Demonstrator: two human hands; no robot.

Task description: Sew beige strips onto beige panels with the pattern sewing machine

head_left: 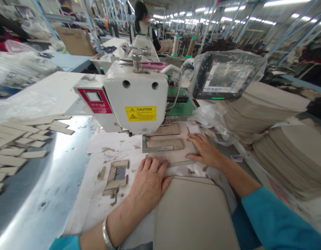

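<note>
My left hand (148, 180) lies flat, fingers stretched out, on a beige piece (176, 156) at the near edge of a metal clamp frame (160, 147). My right hand (204, 149) rests open on the same piece at the frame's right side. The frame sits under the white sewing machine head (136, 100), which carries a yellow caution label. A second beige panel (194, 211) lies right in front of me, below both hands.
Several beige strips (17, 146) are stacked at the left on a shiny metal table. Tall stacks of beige cut pieces (288, 152) stand at the right. A plastic-wrapped control screen (225, 78) sits behind my right hand. A person works at the far machine.
</note>
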